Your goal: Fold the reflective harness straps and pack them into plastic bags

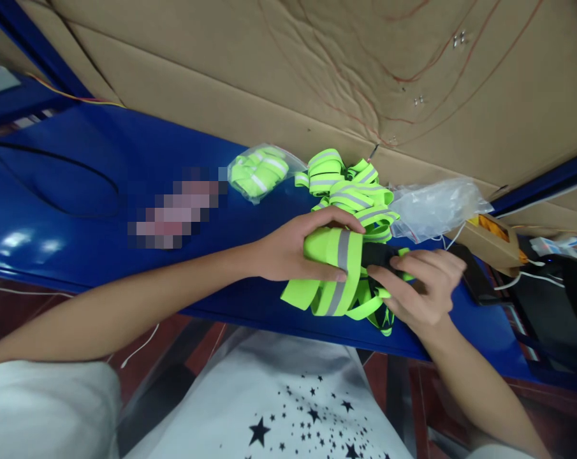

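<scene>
A neon yellow-green reflective strap (333, 296) with a grey stripe hangs in loops in front of me. My left hand (291, 248) is wrapped round its wide folded part, thumb on the far side. My right hand (424, 287) is closed at the strap's black part (377, 255), to the right of the left hand. The fingertips there partly hide what they pinch. Just beyond my hands lies a loose pile of the same reflective straps (350, 191). Lower loops, some with black undersides, hang between my hands over the blue table (250, 293).
A clear bag of folded straps (259, 171) lies left of the pile. Crumpled clear plastic bags (441, 207) lie to its right, near a cardboard box (493, 242) and a dark flat object (474, 274). Cardboard (221, 76) lines the back. A black cable (53, 153) curves at left.
</scene>
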The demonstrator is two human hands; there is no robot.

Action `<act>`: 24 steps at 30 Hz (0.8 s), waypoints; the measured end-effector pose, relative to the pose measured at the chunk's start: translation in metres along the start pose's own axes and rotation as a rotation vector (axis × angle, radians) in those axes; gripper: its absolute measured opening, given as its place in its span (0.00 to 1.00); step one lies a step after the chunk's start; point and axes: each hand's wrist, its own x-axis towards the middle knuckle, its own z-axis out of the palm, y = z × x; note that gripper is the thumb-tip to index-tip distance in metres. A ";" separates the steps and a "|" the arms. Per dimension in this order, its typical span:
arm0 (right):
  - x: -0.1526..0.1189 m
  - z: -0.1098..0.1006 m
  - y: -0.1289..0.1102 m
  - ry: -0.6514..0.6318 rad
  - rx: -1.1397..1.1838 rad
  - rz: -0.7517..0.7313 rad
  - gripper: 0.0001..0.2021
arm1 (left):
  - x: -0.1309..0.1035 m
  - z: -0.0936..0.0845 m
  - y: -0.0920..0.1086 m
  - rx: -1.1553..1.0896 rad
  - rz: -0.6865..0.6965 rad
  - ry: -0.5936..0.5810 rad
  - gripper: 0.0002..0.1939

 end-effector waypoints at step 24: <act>0.013 0.005 -0.005 0.082 0.017 -0.118 0.10 | -0.008 0.016 -0.005 0.211 -0.032 -0.111 0.24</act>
